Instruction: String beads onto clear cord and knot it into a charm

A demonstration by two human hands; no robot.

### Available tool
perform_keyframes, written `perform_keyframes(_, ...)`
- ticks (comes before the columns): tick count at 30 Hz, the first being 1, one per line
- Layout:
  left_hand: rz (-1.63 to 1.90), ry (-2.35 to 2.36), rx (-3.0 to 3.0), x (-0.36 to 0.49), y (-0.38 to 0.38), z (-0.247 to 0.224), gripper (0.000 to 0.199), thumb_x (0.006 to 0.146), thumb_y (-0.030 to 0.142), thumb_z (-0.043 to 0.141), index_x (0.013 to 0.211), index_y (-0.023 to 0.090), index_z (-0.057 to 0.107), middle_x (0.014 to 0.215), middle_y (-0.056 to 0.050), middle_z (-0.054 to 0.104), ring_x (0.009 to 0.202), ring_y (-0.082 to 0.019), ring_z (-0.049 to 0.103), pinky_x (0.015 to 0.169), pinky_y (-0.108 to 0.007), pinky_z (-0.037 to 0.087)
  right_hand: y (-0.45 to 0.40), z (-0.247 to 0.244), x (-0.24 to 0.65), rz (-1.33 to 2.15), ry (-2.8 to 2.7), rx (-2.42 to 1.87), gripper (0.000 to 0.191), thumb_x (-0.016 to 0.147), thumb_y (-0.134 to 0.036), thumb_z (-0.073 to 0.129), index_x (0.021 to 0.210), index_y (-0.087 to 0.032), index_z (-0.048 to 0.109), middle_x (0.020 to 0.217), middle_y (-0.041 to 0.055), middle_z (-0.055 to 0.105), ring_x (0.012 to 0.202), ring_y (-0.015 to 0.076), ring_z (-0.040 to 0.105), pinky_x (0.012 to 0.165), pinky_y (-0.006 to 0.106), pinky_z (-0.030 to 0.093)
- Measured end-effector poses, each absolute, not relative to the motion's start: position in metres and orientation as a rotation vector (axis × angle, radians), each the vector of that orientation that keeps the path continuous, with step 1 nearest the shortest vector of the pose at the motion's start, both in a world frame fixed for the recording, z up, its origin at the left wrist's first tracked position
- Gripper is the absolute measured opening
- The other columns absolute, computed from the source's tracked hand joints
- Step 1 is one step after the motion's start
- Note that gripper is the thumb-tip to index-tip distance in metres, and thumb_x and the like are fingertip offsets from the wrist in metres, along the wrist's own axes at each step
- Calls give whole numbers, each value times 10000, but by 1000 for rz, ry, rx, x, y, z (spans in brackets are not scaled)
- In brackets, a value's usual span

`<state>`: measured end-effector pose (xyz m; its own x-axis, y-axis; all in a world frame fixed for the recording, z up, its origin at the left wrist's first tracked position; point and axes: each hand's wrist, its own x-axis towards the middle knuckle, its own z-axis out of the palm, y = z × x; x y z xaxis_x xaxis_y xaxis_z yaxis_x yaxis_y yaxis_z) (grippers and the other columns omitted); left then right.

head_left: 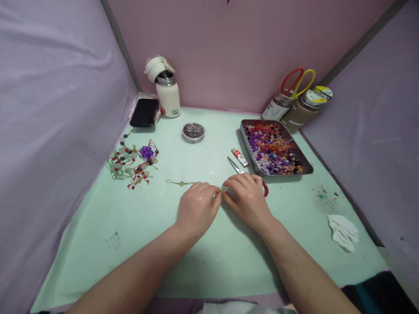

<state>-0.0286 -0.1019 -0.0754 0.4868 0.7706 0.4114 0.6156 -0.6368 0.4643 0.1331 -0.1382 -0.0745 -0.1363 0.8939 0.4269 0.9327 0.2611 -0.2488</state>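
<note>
Near the middle of the table, my left hand (198, 207) pinches the right part of a thin green cord (188, 183). The cord has a loop at its left end and a yellowish bead (181, 183) on it. My right hand (250, 200) is closed on a small cluster of clear beads (224, 188), its fingertips almost touching those of my left hand. Scissors (234, 164) with red handles lie partly under my right hand, blades pointing up and left. A red and white lighter (240, 158) lies just beyond them.
A metal tray (303, 168) of beads and cords stands at the right, with jars (301, 114) behind. Beaded strings (126, 161), a phone (144, 112) and a white bottle (169, 99) are at the left. A round tin (193, 131) sits mid-back; crumpled tissue (343, 232) lies right.
</note>
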Motion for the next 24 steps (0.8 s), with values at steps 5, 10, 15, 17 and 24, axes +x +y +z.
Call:
perform_keyframes(5,899,1175,2509,-28,-103,-74,141,866,189,562,768,185,663,669,-18,651,683,-169,599,662,-300,449,-138,-73,133,-86,-2035,-1659,67,852,-170,597,904,-211,602,927,23,685,896,193,570,812,365,269)
perform_keyframes(10,895,1180,2497,-28,-104,-74,131,858,179,568,772,187,665,678,-19,658,687,-171,601,664,-299,452,-138,-75,133,-78,-2045,-1646,68,857,-179,598,916,-211,603,948,32,685,912,202,566,814,372,270)
perform_keyframes(15,866,1200,2478,-28,-104,-75,133,862,187,563,781,190,668,695,-22,666,707,-174,608,676,-303,456,-138,-75,132,-86,-2044,-1639,68,855,-177,603,916,-207,604,954,27,683,916,197,566,807,370,275)
perform_keyframes(17,853,1204,2480,-28,-104,-76,134,862,189,563,779,188,668,695,-23,664,710,-176,608,676,-304,457,-138,-75,131,-79,-2047,-1636,70,855,-181,607,921,-205,604,960,28,681,918,197,565,805,370,276)
perform_keyframes(24,817,1215,2477,-28,-103,-77,126,854,175,563,786,187,667,701,-25,661,715,-180,606,676,-306,458,-138,-75,131,-52,-2054,-1630,73,856,-186,611,925,-208,608,971,24,677,926,192,560,808,370,279)
